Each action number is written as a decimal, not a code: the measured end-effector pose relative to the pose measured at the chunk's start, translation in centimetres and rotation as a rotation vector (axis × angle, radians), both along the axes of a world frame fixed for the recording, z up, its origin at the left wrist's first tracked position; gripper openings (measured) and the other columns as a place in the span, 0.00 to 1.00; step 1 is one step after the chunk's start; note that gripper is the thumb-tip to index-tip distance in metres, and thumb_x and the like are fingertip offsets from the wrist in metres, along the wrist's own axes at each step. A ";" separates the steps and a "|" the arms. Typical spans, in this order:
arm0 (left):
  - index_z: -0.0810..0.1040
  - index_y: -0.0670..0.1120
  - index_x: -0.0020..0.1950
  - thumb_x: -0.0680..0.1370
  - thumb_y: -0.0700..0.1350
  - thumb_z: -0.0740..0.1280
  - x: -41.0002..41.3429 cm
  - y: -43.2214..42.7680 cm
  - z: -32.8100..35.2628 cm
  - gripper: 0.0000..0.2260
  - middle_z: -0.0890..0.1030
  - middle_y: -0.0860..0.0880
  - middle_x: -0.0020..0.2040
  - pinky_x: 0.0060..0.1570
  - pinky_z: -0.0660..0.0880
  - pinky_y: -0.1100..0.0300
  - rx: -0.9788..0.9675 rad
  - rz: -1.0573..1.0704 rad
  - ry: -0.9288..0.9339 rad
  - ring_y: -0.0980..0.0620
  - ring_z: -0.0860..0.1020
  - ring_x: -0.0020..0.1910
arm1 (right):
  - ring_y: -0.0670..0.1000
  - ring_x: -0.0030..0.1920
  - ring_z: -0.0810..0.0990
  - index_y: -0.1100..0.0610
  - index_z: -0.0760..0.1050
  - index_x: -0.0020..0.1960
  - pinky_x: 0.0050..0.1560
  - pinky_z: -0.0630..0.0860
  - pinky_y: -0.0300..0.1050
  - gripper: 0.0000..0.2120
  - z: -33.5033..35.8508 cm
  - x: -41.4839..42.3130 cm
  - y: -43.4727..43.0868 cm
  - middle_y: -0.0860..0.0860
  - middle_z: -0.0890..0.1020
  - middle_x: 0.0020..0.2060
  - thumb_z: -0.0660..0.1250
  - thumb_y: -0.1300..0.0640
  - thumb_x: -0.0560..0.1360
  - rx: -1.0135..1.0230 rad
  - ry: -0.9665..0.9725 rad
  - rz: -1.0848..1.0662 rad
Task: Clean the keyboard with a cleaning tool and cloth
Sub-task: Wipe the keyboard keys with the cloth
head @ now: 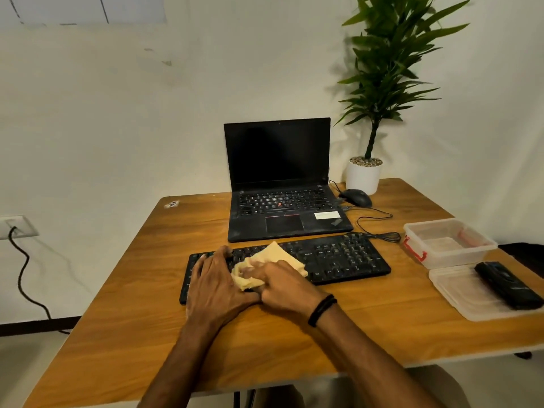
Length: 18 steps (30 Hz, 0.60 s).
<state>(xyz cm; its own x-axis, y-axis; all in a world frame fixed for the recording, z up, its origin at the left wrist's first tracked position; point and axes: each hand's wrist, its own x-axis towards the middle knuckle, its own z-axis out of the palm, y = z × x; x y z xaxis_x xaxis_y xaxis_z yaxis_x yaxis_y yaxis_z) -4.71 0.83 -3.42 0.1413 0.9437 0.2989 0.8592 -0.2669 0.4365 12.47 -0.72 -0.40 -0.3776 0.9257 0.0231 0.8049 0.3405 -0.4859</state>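
Off to the left a pale wall socket (14,226) has a black cable (23,275) snaking down from it to the floor. The table (132,319) is wood-grained, warm brown, with rounded corners. On it lies the keyboard (338,257), flat, black and long, set slightly askew just in front of the laptop. The left hand (216,281) rests flat on the keyboard's left end, fingers straight and a little spread, gripping nothing. Just beside it sits the cloth (276,256), soft, pale yellow and crumpled, lying over the middle keys with one corner sticking up toward the laptop. The right hand (282,282) bears down on the cloth with its fingers curled into the bunched fabric, holding it against the keys; a black band (322,310) circles that wrist. Behind stands the laptop (279,178), open, matte black, its screen dark and its deck dusty. To its right is a rounded black mouse (356,197), its thin cord looped on the wood, then a smooth white pot (363,175) topped with pebbles that holds a leafy plant (388,69). Farther right sits a clear plastic box (447,245) with red clips, and nearer the table's front edge its clear lid (459,301) lies flat. The cleaning tool (507,288), black and oblong, lies on that lid, well apart from both hands.
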 end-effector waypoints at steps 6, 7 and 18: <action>0.62 0.49 0.76 0.52 0.88 0.61 0.3 -0.3 0.2 0.63 0.72 0.49 0.72 0.80 0.56 0.46 -0.001 0.020 0.047 0.46 0.66 0.75 | 0.50 0.79 0.54 0.50 0.66 0.76 0.78 0.45 0.48 0.30 -0.7 1.7 0.8 0.48 0.62 0.78 0.60 0.69 0.76 0.162 0.015 -0.220; 0.63 0.49 0.75 0.53 0.88 0.62 0.3 -0.2 0.2 0.61 0.73 0.49 0.71 0.80 0.56 0.47 0.009 0.010 0.027 0.46 0.68 0.74 | 0.50 0.79 0.53 0.52 0.65 0.76 0.78 0.43 0.48 0.31 -0.5 0.7 0.6 0.49 0.62 0.78 0.61 0.69 0.76 0.156 0.019 -0.182; 0.64 0.50 0.72 0.49 0.85 0.66 0.2 -1.0 0.5 0.60 0.74 0.47 0.69 0.75 0.64 0.44 -0.023 0.028 -0.018 0.43 0.69 0.72 | 0.48 0.79 0.52 0.52 0.65 0.77 0.78 0.45 0.45 0.32 -2.8 2.4 -4.1 0.48 0.61 0.78 0.59 0.71 0.75 0.265 0.127 -0.449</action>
<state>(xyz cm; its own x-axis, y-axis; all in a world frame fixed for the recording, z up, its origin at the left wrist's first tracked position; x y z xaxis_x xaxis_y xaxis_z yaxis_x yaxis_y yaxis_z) -4.54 -0.21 -2.93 0.1094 0.9538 0.2796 0.8583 -0.2326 0.4575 14.89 -4.87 -3.20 0.0753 0.9516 0.2981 0.8401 0.1006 -0.5331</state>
